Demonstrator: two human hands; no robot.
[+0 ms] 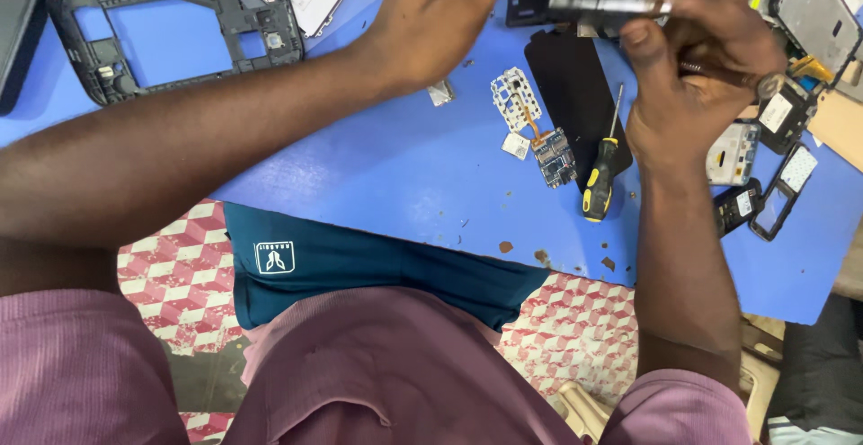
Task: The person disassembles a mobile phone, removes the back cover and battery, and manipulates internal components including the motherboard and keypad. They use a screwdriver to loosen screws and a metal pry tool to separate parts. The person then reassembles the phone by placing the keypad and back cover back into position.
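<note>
At the far left of the blue table [387, 175] lay an empty black tablet frame [175, 31], well apart from both hands. The person's left hand [431, 18] reached across toward the top edge of the view, its fingers curled round the left end of a dark, flat device [539, 0] held up off the table; most of that grip ran out of view, so how tight it was I could not tell. Below and between the hands, on the table, sat a white perforated metal shield [512, 96], a small blue circuit board [555, 155] just beside it, and a black rectangular panel [575, 94] with a yellow-and-black screwdriver [600, 175] lying across its lower corner. The right hand [701, 67] was closed on the right end of the same device, thumb pressed along its blurred edge, a thin tool handle [719, 72] tucked under the fingers. Right of that hand lay several small phone parts [764, 184].
</note>
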